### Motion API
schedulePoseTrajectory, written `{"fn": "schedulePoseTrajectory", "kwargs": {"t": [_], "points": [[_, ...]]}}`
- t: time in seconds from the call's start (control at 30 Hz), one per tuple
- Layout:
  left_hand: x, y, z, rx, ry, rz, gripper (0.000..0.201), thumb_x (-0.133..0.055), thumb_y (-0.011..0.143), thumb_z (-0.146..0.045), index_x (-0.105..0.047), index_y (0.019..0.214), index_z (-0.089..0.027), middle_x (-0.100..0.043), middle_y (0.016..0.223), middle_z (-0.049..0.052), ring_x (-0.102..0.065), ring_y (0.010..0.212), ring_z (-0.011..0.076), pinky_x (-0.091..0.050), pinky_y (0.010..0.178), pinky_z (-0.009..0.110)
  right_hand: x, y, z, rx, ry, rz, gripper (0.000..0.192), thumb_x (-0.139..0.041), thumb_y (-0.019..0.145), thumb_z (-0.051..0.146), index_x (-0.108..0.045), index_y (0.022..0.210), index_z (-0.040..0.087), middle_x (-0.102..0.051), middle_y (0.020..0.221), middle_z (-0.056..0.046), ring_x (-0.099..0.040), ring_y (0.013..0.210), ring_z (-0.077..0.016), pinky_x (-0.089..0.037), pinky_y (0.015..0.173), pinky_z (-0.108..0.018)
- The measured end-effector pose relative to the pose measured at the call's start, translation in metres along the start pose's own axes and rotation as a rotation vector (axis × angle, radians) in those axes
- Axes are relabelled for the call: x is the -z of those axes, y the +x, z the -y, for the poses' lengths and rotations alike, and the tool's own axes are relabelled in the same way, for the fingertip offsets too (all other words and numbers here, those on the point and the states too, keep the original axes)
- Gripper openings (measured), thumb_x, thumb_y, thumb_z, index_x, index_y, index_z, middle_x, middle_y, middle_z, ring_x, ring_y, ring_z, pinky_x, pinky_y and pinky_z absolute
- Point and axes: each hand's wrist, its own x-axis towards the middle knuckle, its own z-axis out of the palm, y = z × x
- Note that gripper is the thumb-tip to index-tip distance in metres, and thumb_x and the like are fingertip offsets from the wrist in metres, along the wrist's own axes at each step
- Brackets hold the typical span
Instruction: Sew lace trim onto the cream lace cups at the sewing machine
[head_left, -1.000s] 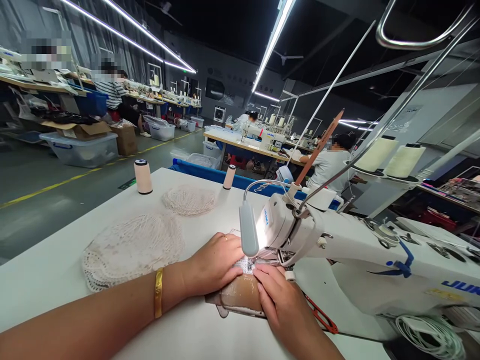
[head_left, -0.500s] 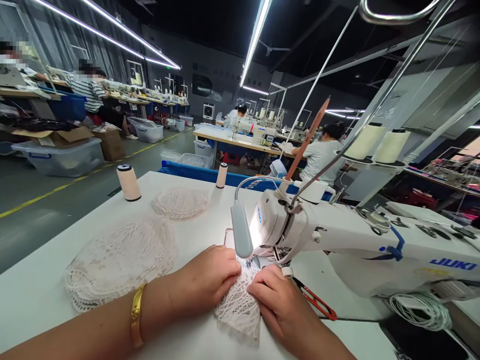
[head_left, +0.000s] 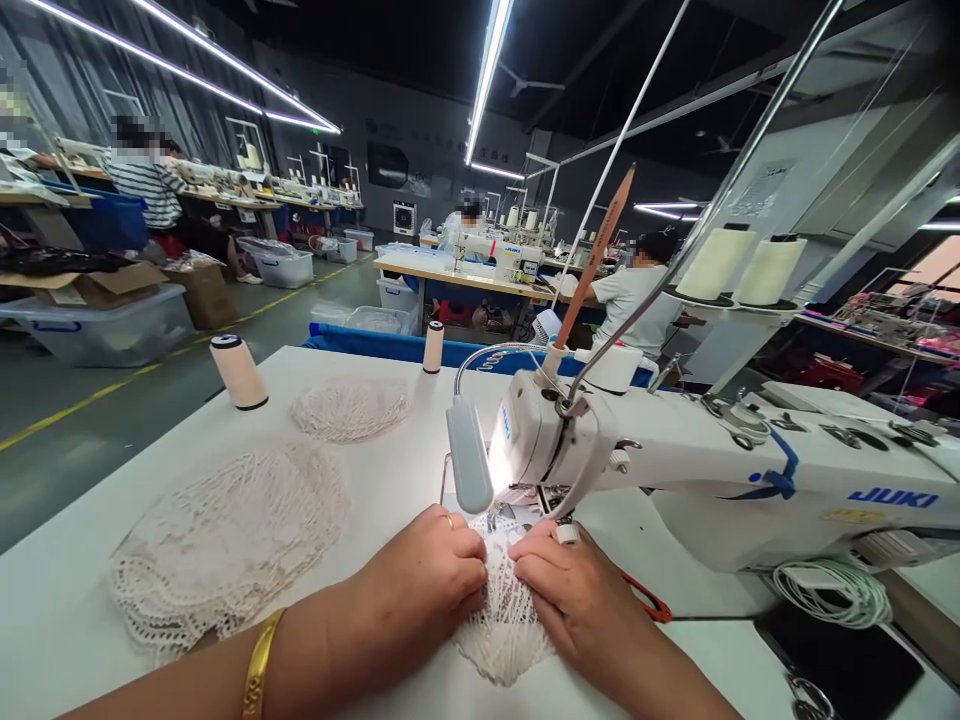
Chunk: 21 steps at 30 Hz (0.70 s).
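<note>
Under the needle area of a white sewing machine lies a piece of white lace, its near end spreading toward me. My left hand grips the lace's left edge with curled fingers. On the opposite edge, my right hand pinches the lace close to the presser foot, which is partly hidden. A small grey lamp on a bent neck lights the spot just beyond my fingers. To the left lie a large stack of lace pieces and a smaller lace stack behind it.
Two peach thread cones, a near one and a far one, stand on the white table. Red-handled snips lie partly behind my right hand. A coiled cable rests at right. Other people sit at machines farther back.
Both hands have moved slightly toward the right in view, still on the lace. The lace's near end has swung round and now looks wider and more pointed. The camera view has shifted a little.
</note>
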Motion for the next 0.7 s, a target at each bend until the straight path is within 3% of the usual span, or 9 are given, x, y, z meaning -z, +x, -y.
{"fn": "schedulePoseTrajectory", "kwargs": {"t": [0.3,0.53,0.7], "points": [[-0.002,0.0,0.008,0.039,0.03,0.005,0.025,-0.064,0.1,-0.01,-0.063,0.077,-0.018,-0.075,0.091,0.0,-0.064,0.082,0.0185,-0.043,0.075,0.036,-0.004,0.003,-0.002,-0.047,-0.041,-0.023,0.031,-0.056,0.093,0.0,-0.066,0.099,0.028,-0.073,0.097,-0.002,-0.065,0.089,-0.0245,-0.052,0.077,-0.034],[-0.002,0.007,0.013,0.096,0.092,0.003,0.021,-0.067,0.097,-0.007,-0.066,0.079,-0.018,-0.076,0.094,0.001,-0.064,0.083,0.02,-0.044,0.077,0.036,-0.012,0.003,-0.007,-0.15,-0.101,-0.035,0.043,-0.052,0.088,-0.001,-0.072,0.116,0.025,-0.074,0.109,-0.009,-0.066,0.097,-0.0291,-0.056,0.074,-0.037],[0.001,0.003,0.006,0.025,0.035,-0.027,0.023,-0.061,0.098,-0.005,-0.067,0.081,-0.019,-0.076,0.096,0.001,-0.064,0.083,0.0198,-0.043,0.076,0.036,-0.005,0.003,-0.003,-0.049,-0.079,-0.087,0.046,-0.049,0.086,-0.004,-0.072,0.112,0.025,-0.079,0.115,-0.007,-0.067,0.096,-0.0285,-0.056,0.076,-0.04]]}}
